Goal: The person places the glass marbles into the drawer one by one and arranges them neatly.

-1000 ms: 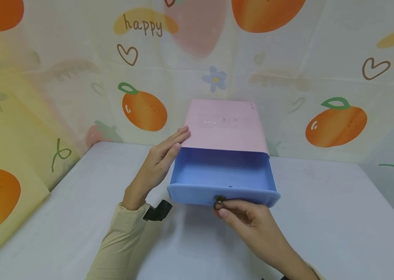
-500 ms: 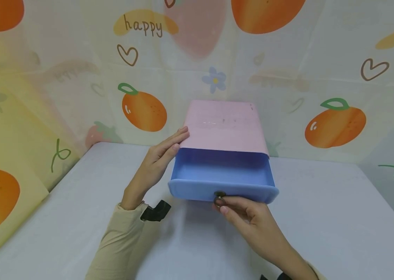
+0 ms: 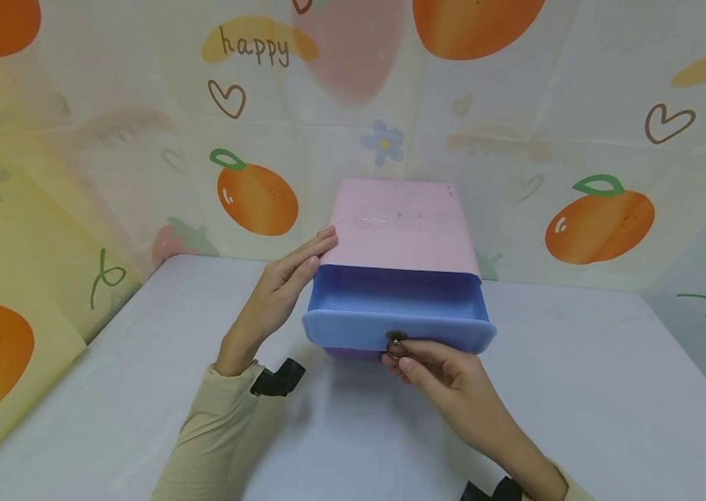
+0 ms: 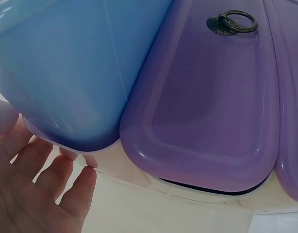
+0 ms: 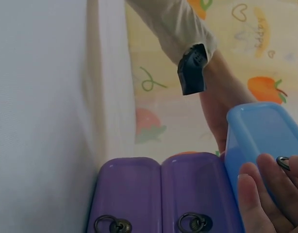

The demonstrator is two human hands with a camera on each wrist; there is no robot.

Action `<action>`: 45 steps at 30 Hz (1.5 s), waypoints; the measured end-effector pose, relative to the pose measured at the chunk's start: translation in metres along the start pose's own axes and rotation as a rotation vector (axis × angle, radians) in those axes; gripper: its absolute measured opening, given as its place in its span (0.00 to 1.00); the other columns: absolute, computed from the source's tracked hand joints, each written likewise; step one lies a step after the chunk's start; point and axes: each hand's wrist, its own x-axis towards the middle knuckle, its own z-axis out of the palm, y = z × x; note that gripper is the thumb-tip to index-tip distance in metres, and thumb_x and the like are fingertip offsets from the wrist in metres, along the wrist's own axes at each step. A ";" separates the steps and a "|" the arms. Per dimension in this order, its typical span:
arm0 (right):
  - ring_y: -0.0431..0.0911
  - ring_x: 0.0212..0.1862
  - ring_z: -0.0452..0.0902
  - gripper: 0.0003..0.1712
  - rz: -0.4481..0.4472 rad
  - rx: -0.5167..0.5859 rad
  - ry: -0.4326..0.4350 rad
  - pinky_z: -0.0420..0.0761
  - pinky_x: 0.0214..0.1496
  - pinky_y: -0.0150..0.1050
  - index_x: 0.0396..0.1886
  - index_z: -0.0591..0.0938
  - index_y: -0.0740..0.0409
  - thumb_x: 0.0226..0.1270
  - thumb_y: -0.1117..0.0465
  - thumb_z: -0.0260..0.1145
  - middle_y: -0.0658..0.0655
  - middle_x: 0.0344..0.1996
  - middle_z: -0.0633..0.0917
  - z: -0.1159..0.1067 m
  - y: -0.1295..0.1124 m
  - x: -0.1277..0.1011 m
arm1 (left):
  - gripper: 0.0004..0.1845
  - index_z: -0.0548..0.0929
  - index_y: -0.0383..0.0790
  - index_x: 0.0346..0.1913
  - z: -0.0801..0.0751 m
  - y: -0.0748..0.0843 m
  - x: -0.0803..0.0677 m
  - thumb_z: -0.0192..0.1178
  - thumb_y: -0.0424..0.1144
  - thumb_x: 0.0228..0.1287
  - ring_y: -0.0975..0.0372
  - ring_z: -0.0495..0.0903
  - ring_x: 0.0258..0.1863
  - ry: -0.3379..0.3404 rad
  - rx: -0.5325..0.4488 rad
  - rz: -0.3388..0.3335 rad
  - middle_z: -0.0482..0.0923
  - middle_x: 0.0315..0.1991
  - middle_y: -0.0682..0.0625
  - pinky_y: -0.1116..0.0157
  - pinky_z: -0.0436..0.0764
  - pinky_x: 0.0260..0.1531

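A small pink cabinet [image 3: 403, 226] stands on the table with its top blue drawer [image 3: 347, 330] partly pulled out; the drawer's visible inside holds nothing. My right hand [image 3: 459, 390] pinches the dark metal ring pull [image 3: 396, 336] on the drawer front between thumb and fingers. Against the cabinet's left side, near its upper front edge, rests my left hand [image 3: 273, 296] with fingers extended. Two purple drawers lie below the blue one; the left wrist view shows the upper purple drawer [image 4: 212, 97] pushed in, with its own ring pull [image 4: 239, 22] hanging free.
A white cloth covers the table [image 3: 578, 390]. Close behind the cabinet hangs a patterned curtain [image 3: 497, 97] with oranges and hearts, which also runs along the left side. Black camera mounts [image 3: 279, 378] sit at both wrists.
The blue drawer has slid inward toward the cabinet, and my right hand has moved forward with its ring pull. A purple drawer front now shows beneath. My left hand stays nearly still.
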 end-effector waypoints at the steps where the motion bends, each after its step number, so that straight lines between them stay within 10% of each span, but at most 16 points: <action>1: 0.40 0.51 0.86 0.18 0.003 0.013 -0.006 0.85 0.55 0.37 0.57 0.79 0.71 0.75 0.64 0.58 0.65 0.52 0.86 -0.001 0.000 0.000 | 0.22 0.72 0.41 0.70 0.000 0.000 0.000 0.44 0.36 0.79 0.66 0.57 0.77 -0.001 0.000 0.000 0.65 0.74 0.52 0.62 0.61 0.75; 45: 0.33 0.60 0.78 0.33 0.004 -0.041 0.052 0.79 0.57 0.24 0.75 0.61 0.63 0.74 0.67 0.59 0.63 0.71 0.69 -0.032 0.002 0.010 | 0.22 0.71 0.43 0.71 0.003 0.002 0.001 0.49 0.36 0.77 0.66 0.57 0.77 0.002 -0.038 -0.003 0.65 0.74 0.54 0.68 0.61 0.74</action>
